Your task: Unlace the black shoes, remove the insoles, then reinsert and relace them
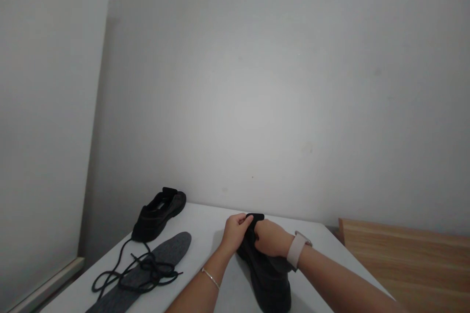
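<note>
shoe [262, 279], black, one of two: upright on a white table [205, 220], toe end toward the wall [257, 83], heel end nearest the wearer, both hands on it. left hand [234, 231]: thumb and finger pinched narrow on the edge of the raised tongue [257, 217]; thin bracelet [210, 277] at the wrist. right hand [272, 238]: fingers curled down into the shoe's opening, tips hidden, so whether they grip anything cannot be told; watch [294, 252] with pale strap at the wrist. second shoe [150, 222], black: at the far left of the table, opening upward, well apart from the hands. insole [178, 247], grey: flat on the table, between the second shoe and the left forearm. laces [149, 266], black: loose tangle lying across the insole, strands reaching the second shoe's heel. board [404, 254], wood-grained: beyond the table's right edge.
</note>
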{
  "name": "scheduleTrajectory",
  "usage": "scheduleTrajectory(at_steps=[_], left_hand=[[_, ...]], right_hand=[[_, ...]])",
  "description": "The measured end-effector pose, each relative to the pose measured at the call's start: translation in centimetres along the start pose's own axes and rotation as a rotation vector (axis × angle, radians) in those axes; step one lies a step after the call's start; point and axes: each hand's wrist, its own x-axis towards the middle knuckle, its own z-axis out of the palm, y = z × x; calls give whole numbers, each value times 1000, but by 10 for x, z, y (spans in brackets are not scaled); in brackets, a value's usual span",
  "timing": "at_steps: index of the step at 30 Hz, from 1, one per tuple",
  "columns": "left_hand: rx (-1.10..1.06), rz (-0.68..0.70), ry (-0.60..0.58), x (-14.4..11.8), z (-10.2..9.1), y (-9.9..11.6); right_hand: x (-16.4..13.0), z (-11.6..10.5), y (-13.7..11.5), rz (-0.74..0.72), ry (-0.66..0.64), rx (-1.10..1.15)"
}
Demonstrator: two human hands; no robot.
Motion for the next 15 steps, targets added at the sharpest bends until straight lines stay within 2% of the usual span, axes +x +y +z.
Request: scheduleTrajectory(at_steps=[8, 12, 15], left_hand=[[16, 34, -6, 0, 0, 0], [14, 25, -5, 0, 0, -1], [36, 25, 10, 1, 1, -2]], right_hand=[[11, 24, -4, 20, 44, 42], [11, 16, 0, -14, 6, 63], [5, 2, 0, -93, -104, 50]])
